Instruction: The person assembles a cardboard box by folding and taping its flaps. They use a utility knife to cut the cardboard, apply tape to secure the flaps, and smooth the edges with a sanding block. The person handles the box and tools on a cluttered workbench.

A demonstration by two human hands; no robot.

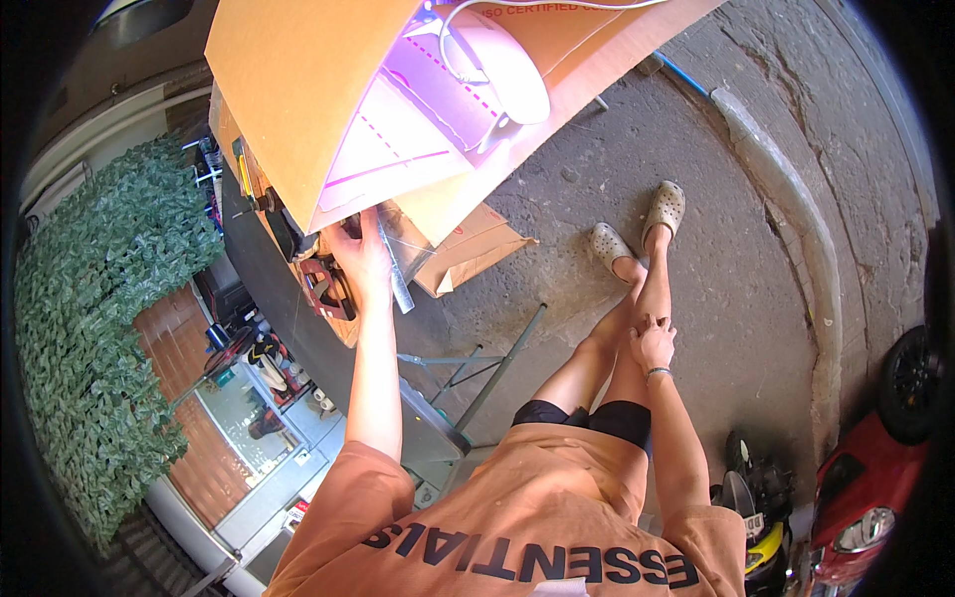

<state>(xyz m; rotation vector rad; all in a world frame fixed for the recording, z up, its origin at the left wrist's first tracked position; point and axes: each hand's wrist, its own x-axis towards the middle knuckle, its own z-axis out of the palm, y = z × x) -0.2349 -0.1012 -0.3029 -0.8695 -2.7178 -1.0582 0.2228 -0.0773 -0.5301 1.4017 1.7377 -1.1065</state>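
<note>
My left hand (363, 257) reaches up to the lower edge of a large open cardboard box (288, 90). Its fingers are partly hidden there, beside a small dark thing I cannot make out. Right next to this hand hangs a narrow silvery strip (398, 281). Below the wrist sits a dark red object with cut-out openings (326, 289). Inside the box, a rounded white device (502, 70) with a white cable glows in purple-white light. My right hand (653, 344) rests on my leg near the knee, fingers spread and holding nothing.
A folded cardboard piece (468, 249) lies beyond the left hand. Thin metal stand legs (497, 363) rise from the concrete floor (557, 199). Leafy green panelling (99, 328) and a glass-topped counter (249, 418) are at left. A red vehicle (865, 497) stands at lower right.
</note>
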